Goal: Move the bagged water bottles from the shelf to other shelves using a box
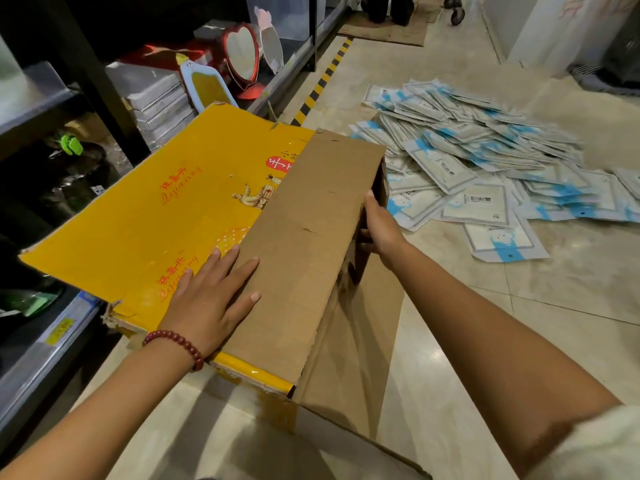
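A large cardboard box [166, 209], yellow with red print outside and plain brown inside, lies tipped on the floor beside the shelves. My left hand [211, 296] rests flat with straight fingers across the seam between the yellow panel and a brown flap [311, 220]. My right hand [377, 226] grips the far right edge of that flap, fingers curled under it. Bagged dark items [69, 174], one with a green part, sit on the lower shelf at the left; I cannot tell whether they are bottles.
A heap of white and blue flat packets [485, 157] covers the tiled floor to the right. The shelf [52, 344] on the left holds mirrors [242, 53] and stacked grey boxes [156, 98]. Yellow-black tape [322, 81] marks the floor along the shelf.
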Demonstrator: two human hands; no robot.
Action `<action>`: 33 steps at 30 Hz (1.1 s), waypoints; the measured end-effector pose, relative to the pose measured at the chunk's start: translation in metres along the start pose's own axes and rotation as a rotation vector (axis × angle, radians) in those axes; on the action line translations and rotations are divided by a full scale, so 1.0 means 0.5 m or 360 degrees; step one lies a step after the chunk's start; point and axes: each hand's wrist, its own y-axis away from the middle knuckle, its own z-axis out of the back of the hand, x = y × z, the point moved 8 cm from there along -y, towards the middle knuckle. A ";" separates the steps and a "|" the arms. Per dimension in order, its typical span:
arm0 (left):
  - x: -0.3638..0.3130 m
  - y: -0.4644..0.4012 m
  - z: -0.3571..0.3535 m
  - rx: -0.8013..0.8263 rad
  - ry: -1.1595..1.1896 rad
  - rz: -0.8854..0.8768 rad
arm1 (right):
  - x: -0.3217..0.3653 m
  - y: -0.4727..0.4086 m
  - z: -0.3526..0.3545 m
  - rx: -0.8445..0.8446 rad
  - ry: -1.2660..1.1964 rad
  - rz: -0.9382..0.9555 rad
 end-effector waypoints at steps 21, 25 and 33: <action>-0.082 -0.103 0.061 -0.0298 0.0919 0.0025 | 0.049 0.169 0.047 0.0257 0.0668 0.0385; -0.147 -0.140 0.114 -0.0359 0.1484 -0.0006 | 0.034 0.241 0.071 0.0210 0.0731 0.0355; -0.332 -0.134 -0.050 0.0327 0.1459 -0.0349 | -0.061 0.232 0.118 -0.0298 0.0190 0.0157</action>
